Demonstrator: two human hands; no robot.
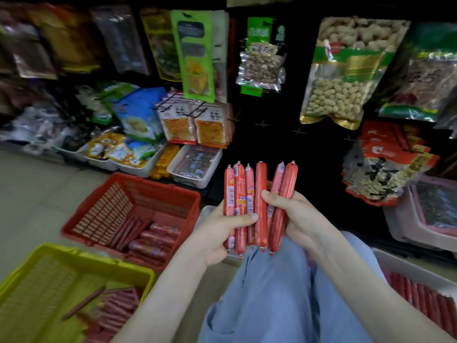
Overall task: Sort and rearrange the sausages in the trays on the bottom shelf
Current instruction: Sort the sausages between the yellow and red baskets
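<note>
**Over the lap, sausages fanned for sorting**

Above a denim knee (272, 293), six sausages (261, 204) stood upright in a fan, probably so their wrappers could be compared. The left grip (222, 226) clasped the labelled ones under its thumb. The right grip (289, 214) pinched the two darker ones at the right, apparently splitting off one kind. Barcodes showed on the labels beside yellow print (too blurred to read). More sausages lay in a red basket (103, 209) and a yellow basket (37, 280) on the floor (37, 194), and in a white tray (405, 266) at lower right, likely the sorting destinations.
</note>
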